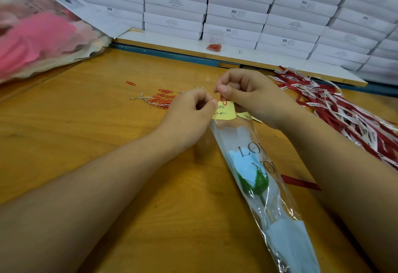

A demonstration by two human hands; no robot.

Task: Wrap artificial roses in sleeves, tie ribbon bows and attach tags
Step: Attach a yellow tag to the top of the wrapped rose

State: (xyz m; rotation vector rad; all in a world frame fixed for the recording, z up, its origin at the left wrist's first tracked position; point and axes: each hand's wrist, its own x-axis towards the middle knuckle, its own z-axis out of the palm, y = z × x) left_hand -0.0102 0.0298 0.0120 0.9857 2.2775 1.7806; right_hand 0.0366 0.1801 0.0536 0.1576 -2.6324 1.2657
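Bright, even light. Soft shadow on the surface point(200, 150) under the fingers point(223, 89). Glare streaks on the sleeve point(277, 214) below them. Pink heap point(38, 36) far left blurred; box stack point(237, 3) beyond bows outward.

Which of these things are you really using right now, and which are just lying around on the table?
In use: left hand holding the yellow paper tag; right hand pinching the red wire paper clip; clear plastic sleeve with the pale blue artificial rose.
Lying about: loose red paper clips; silver twist ties; heap of red and white ribbons; stacked white cardboard boxes.
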